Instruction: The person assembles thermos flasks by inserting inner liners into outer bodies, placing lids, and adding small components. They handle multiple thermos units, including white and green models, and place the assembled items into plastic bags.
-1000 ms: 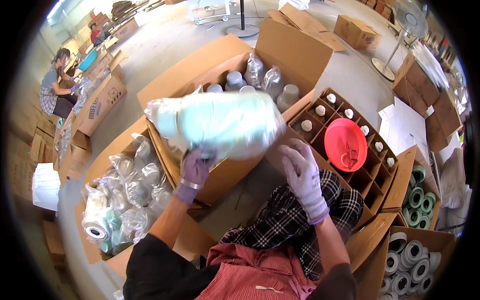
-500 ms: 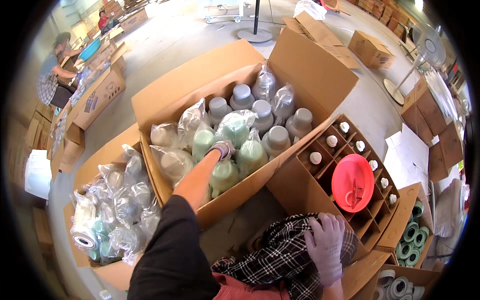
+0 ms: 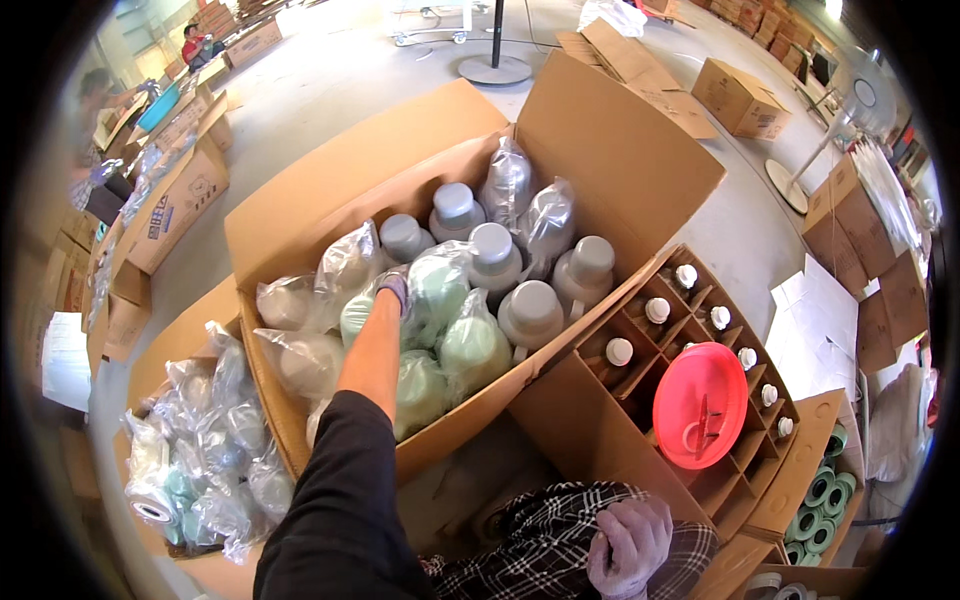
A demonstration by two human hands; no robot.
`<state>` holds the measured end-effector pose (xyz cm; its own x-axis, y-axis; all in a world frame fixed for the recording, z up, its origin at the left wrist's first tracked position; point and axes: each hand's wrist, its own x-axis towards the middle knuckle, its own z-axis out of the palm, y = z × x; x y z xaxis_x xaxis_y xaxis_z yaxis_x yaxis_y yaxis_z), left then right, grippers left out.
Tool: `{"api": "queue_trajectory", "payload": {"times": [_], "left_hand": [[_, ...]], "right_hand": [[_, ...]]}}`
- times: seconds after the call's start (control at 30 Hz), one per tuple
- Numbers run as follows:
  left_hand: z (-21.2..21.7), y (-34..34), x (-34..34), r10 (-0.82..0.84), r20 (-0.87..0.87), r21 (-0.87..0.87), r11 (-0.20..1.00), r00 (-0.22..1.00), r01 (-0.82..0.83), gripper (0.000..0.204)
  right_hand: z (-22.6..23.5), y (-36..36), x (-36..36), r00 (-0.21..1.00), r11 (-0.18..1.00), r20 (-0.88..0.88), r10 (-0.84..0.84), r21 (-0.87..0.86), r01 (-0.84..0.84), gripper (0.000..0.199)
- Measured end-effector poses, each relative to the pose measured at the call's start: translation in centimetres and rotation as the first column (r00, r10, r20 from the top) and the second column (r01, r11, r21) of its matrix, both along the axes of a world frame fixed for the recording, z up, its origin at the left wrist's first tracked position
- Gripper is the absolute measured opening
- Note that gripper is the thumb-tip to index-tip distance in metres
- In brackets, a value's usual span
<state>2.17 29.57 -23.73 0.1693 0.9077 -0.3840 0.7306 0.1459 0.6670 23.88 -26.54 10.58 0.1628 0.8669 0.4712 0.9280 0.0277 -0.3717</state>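
My left hand (image 3: 393, 290), in a purple-grey glove, reaches into a large open carton (image 3: 360, 178) among bagged bottles. Its fingers are mostly hidden, beside a pale green bottle (image 3: 437, 283) in clear plastic. More green bottles (image 3: 474, 345) stand nearer me, some bagged. Grey bottles with rounded tops (image 3: 494, 255) fill the back and right of the carton, several unwrapped. My right hand (image 3: 636, 545), gloved too, is raised over the black-and-white plaid cloth (image 3: 560, 525) on my lap. Its fingers are curled in, and nothing shows in them.
At left stands a carton of bagged pieces (image 3: 215, 430). A divided carton (image 3: 610, 375) at right holds white-capped bottles and a red dish (image 3: 700, 400) with scissors on it. Green rings (image 3: 820, 500) fill a box at lower right. Beyond are a fan (image 3: 858, 95) and people at left.
My left hand has moved left and slightly away, deeper among the bottles. My right hand has moved down toward me, and its fingers have gone from spread on the plaid cloth to curled.
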Motion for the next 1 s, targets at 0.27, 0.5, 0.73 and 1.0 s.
{"api": "queue_trajectory", "payload": {"times": [0.27,0.5,0.73,1.0], "left_hand": [[15.9,-8.3,2.3,0.385,0.532,0.013,0.887,0.754,-0.462,0.023],[32.1,-28.8,5.1,-0.521,0.277,0.903,0.429,0.808,-0.033,0.034],[38.6,-43.1,8.8,-0.899,-0.007,0.977,0.087,0.439,0.193,0.034],[47.1,-46.0,12.6,-0.655,0.54,0.462,0.756,0.529,0.464,0.038]], "right_hand": [[-0.6,-0.2,-0.1,0.997,0.998,-0.057,-0.06,-0.009,0.059,0.023],[2.5,0.7,-3.2,0.222,0.935,-0.942,0.252,0.296,0.195,0.092],[6.8,-9.1,-2.6,-0.355,0.886,-0.85,0.389,0.241,0.395,0.074],[5.9,-20.9,-1.1,0.873,0.877,-0.389,-0.295,0.252,0.409,0.083]]}}
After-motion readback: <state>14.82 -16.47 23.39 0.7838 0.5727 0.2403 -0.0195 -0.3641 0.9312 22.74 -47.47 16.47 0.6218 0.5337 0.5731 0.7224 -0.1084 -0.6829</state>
